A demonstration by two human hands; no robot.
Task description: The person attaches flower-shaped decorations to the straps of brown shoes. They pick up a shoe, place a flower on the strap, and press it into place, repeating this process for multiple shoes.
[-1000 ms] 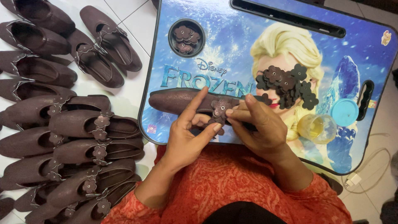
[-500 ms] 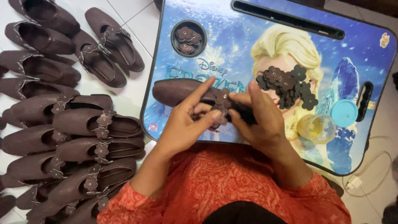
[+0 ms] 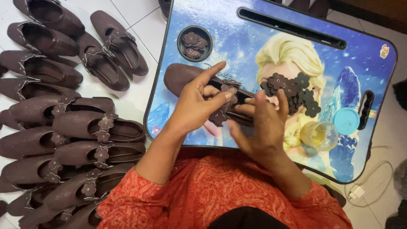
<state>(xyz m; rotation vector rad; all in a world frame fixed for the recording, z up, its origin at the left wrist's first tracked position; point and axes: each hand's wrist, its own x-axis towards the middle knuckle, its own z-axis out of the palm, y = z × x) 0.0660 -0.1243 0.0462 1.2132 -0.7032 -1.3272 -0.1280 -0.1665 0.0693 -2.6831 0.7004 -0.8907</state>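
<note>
A dark brown slip-on shoe (image 3: 180,78) is gripped by the left hand (image 3: 196,106) and right hand (image 3: 258,127) near the left edge of the blue printed lap tray (image 3: 237,38) (brown flower-shaped trims (image 3: 292,90) lie centrally).

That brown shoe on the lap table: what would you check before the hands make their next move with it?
1. Shoe rests on the lap table: ok.
2. Left hand has a grip on the shoe's strap area: ok.
3. Right hand steadies the other side: ok.
4. Flower piece seated flat on the strap: cannot tell, fingers hide it.
5. Spare flowers piled close by: ok.
6. Glue jar open, blue lid beside it: ok.
</note>
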